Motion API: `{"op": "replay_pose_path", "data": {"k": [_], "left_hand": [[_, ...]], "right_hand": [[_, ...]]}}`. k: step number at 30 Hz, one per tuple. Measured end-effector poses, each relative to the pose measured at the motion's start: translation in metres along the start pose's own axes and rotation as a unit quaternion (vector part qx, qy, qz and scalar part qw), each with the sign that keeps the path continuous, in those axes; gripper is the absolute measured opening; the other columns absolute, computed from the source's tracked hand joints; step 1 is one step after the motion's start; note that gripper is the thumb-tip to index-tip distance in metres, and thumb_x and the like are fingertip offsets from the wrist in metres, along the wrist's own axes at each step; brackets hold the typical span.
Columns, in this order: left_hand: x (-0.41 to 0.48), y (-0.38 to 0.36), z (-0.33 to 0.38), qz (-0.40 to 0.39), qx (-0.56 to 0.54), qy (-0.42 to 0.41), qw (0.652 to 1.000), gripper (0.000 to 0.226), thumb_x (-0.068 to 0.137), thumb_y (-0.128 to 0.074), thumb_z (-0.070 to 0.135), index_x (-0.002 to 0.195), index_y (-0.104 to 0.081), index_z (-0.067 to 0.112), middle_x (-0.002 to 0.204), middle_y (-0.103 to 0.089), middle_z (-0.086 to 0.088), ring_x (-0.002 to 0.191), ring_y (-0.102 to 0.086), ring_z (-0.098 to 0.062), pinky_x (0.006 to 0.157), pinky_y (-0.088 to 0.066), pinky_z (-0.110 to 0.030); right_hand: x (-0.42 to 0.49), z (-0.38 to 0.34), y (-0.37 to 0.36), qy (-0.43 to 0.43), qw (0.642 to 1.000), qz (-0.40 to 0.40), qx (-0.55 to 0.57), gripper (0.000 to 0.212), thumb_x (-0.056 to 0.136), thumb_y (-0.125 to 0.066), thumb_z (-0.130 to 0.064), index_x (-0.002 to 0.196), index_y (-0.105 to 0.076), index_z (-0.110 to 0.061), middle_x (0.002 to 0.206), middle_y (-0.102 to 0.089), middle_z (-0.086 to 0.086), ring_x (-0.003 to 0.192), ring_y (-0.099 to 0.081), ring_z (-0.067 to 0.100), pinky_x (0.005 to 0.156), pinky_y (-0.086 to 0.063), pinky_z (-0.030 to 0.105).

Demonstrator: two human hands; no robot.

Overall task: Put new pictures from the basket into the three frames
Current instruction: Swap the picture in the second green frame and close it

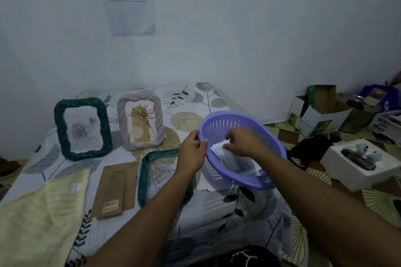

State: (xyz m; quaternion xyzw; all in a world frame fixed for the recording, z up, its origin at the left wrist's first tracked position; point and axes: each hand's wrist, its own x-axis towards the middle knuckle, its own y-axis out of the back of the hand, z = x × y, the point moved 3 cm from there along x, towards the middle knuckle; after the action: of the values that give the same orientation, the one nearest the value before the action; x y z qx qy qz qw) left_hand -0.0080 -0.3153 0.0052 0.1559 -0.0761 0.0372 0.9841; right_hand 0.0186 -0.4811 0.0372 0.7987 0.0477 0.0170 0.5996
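The left hand [192, 154] grips the near-left rim of the purple basket [280, 149], thumb hooked over the edge and fingers curled round the outside, and the basket sits tilted with its open side turned toward the person. Just right of that grip, inside the bowl, the right hand [244, 141] lies on the pictures [238, 161], a loose pile of pale sheets resting against the lower wall. Its fingers are bent down at the raised corner of the top sheet (whether they actually pinch it cannot be told from here). Directly below the left hand's grip a few loose sheets [204, 182] stick out from under the basket onto the leaf-patterned bedsheet [217, 212]. To the left of the left wrist the teal frame [143, 176] lies flat with nothing in it, and beyond that, further left, lies a brown backing board [115, 188]. Up and to the left of the grip, the pale frame [160, 119] stands upright holding a plant drawing, and the dark green frame [59, 128] stands upright beside it, farther left, holding a greyish picture.
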Motion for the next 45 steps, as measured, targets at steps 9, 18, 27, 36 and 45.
{"op": "replay_pose_path", "data": {"k": [9,18,27,36,45], "left_hand": [[0.003,0.002,-0.002,0.001,0.032,0.0,0.999,0.046,0.095,-0.058,0.022,0.138,-0.047,0.011,0.118,-0.063,-0.01,0.094,-0.064,-0.023,0.084,-0.056,-0.047],[0.003,0.002,0.0,0.002,0.036,-0.004,0.999,0.043,0.095,-0.057,0.023,0.136,-0.05,0.013,0.115,-0.064,-0.006,0.091,-0.063,-0.019,0.084,-0.057,-0.044],[-0.001,0.021,-0.001,0.005,-0.056,0.072,0.996,0.045,0.097,-0.05,0.035,0.138,-0.041,0.02,0.118,-0.056,0.001,0.1,-0.059,-0.019,0.089,-0.053,-0.043],[-0.001,0.083,-0.002,0.007,-0.228,0.166,0.959,0.026,0.096,-0.054,0.02,0.121,-0.052,0.015,0.101,-0.067,-0.009,0.083,-0.064,-0.022,0.072,-0.058,-0.038],[-0.02,0.137,-0.046,0.047,-0.026,0.117,0.992,0.038,0.083,-0.069,0.003,0.116,-0.059,0.016,0.104,-0.065,-0.007,0.096,-0.061,-0.022,0.088,-0.054,-0.039]], "right_hand": [[0.005,0.002,-0.028,-0.003,0.995,-0.047,-0.087,0.017,0.079,-0.07,-0.028,0.08,-0.064,-0.011,0.08,-0.062,0.008,0.078,-0.06,0.026,0.069,-0.05,0.033],[0.007,0.009,-0.022,-0.033,0.999,-0.032,0.006,0.018,0.078,-0.074,-0.023,0.079,-0.071,-0.005,0.08,-0.071,0.013,0.077,-0.066,0.027,0.073,-0.056,0.036],[-0.005,0.002,0.012,-0.053,0.972,0.12,0.194,0.025,0.095,-0.058,-0.023,0.072,-0.054,-0.014,0.069,-0.055,0.003,0.069,-0.051,0.02,0.068,-0.041,0.033],[-0.033,-0.091,0.021,-0.01,0.854,0.124,0.505,0.024,0.085,-0.063,-0.003,0.098,-0.056,-0.022,0.076,-0.062,0.002,0.07,-0.054,0.015,0.062,-0.04,0.027],[-0.033,-0.12,-0.059,-0.006,0.926,0.06,0.373,0.022,0.087,-0.066,-0.009,0.108,-0.062,-0.016,0.101,-0.061,0.004,0.089,-0.058,0.018,0.077,-0.049,0.029]]}}
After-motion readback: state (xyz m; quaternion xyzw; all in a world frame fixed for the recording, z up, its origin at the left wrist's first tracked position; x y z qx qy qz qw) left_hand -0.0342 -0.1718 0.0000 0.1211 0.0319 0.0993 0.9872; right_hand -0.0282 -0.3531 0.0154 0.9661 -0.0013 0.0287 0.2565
